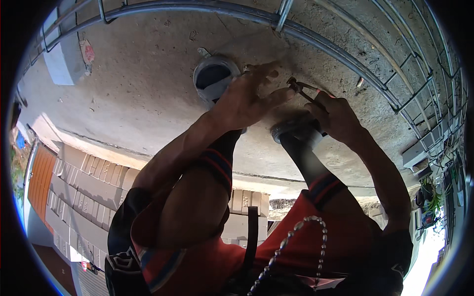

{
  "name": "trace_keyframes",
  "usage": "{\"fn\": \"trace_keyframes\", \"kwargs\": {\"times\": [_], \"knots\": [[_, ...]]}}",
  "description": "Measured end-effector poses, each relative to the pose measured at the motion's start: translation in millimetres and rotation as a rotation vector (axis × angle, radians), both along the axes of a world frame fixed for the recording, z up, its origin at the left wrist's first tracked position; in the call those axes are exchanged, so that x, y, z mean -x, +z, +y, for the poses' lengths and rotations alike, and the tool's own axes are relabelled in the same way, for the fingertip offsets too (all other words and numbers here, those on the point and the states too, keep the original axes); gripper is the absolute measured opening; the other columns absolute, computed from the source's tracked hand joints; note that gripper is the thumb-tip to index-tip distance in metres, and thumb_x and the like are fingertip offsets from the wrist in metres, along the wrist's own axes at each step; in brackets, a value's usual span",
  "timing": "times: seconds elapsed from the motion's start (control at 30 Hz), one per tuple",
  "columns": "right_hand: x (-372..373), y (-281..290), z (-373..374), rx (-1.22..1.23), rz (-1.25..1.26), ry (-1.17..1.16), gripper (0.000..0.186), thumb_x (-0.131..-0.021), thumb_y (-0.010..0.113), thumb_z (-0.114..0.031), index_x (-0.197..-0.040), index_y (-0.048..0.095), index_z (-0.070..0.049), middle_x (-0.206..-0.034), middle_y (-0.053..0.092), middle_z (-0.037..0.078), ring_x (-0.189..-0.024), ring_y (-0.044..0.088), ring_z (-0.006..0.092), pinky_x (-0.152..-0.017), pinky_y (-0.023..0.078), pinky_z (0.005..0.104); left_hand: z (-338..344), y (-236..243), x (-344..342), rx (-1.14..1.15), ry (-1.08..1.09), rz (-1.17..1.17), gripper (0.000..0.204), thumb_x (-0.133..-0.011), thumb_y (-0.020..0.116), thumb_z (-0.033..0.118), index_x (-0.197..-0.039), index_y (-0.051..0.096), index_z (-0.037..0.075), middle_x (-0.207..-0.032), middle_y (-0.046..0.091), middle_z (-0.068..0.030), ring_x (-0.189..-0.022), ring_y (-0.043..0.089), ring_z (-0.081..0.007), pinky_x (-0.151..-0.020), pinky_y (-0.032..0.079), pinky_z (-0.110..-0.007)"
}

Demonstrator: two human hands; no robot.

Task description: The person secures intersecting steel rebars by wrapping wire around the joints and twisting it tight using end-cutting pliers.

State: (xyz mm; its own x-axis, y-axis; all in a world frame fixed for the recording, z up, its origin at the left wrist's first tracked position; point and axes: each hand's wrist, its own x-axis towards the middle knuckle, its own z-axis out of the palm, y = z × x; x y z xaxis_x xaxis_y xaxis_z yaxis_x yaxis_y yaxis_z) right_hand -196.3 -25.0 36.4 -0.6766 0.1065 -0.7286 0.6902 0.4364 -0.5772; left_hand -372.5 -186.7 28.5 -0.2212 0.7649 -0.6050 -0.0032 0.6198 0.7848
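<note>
Pliers with red handle, dark metal jaws (305, 92), sit at about 1 o'clock of frame centre, gripped in right hand (335, 117), jaw tips aimed toward 10 o'clock and meeting left hand fingertips. Whether a wire is pinched there, cannot tell, too small.

Left to right: white rectangular block (61, 61) at far 10 o'clock on the rough grey concrete surface (138, 93). Stacked grey concrete blocks (81, 190) at 8 o'clock. Round grey plastic fitting with dark opening (213, 79) at 11 o'clock, set in the concrete, just beside left hand. Left hand (244, 101) near 12 o'clock, fingers stretched and pinched together at the plier tips, not clenched. Second round grey fitting (291, 129) just under right hand, at its 7 o'clock, touching or very near. Right hand clenched on the plier handles. Curved grey metal conduit pipe (340, 54) arcs from 11 to 2 o'clock above both hands. Steel wire mesh (419, 74) at 2 o'clock.

Low in frame: red shorts with dark striped hem (316, 232), beaded metal chain (291, 246) hanging at 5 o'clock.
</note>
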Motion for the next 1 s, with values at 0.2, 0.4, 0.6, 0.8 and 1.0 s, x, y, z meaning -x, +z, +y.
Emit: {"fn": "trace_keyframes", "kwargs": {"times": [0.2, 0.4, 0.6, 0.8, 1.0], "knots": [[63.5, 122.9, 8.1, 0.427, -0.239, -0.613, 0.036, -0.094, 0.048, -0.03, -0.073, 0.055, -0.002, -0.051, 0.051, 0.006, -0.04, 0.046, 0.0086, -0.04, 0.034, 0.0237, 37.4, 54.0, -11.9, -0.297, 0.409, -0.911, 0.062, -0.09, 0.045, 0.051, -0.122, 0.046, -0.002, -0.103, 0.058, -0.0158, -0.092, 0.058, -0.0189, -0.084, 0.044, -0.028], [126.4, 178.4, 52.3, 0.219, -0.429, -0.492, 0.03, -0.094, 0.047, -0.027, -0.099, 0.062, -0.002, -0.055, 0.052, 0.001, -0.041, 0.039, 0.0021, -0.039, 0.03, 0.0199, 96.8, 105.3, -25.4, 0.065, 1.121, -0.997, 0.035, -0.094, 0.045, 0.037, -0.095, 0.052, 0.003, -0.064, 0.053, -0.0038, -0.049, 0.047, -0.0101, -0.042, 0.038, -0.025], [155.7, 183.0, 95.3, -0.028, -0.48, -0.13, 0.027, -0.092, 0.05, -0.022, -0.109, 0.063, -0.004, -0.057, 0.053, 0.0, -0.042, 0.039, 0.0013, -0.039, 0.031, 0.0196, 137.7, 106.7, -12.5, 0.206, 1.418, -1.121, 0.03, -0.093, 0.047, 0.031, -0.094, 0.055, 0.003, -0.058, 0.049, -0.0026, -0.043, 0.043, -0.0102, -0.036, 0.032, -0.026], [189.1, 162.1, 114.1, 0.058, -0.489, -0.075, 0.03, -0.091, 0.054, -0.022, -0.111, 0.061, -0.001, -0.057, 0.053, 0.0, -0.041, 0.038, 0.0012, -0.038, 0.029, 0.0191, 147.7, 99.8, 3.8, 0.096, 1.631, -1.264, 0.032, -0.094, 0.041, 0.033, -0.106, 0.052, 0.005, -0.062, 0.046, -0.0026, -0.046, 0.035, -0.0084, -0.04, 0.027, -0.025], [215.7, 159.3, 121.9, 0.064, -0.53, 0.092, 0.032, -0.092, 0.052, -0.021, -0.114, 0.059, 0.0, -0.058, 0.054, 0.001, -0.041, 0.038, 0.0013, -0.037, 0.028, 0.0191, 147.9, 96.9, 1.9, -0.018, 1.728, -1.313, 0.028, -0.092, 0.046, 0.032, -0.104, 0.053, 0.008, -0.067, 0.051, -0.0028, -0.052, 0.043, -0.0088, -0.045, 0.033, -0.025]]}}
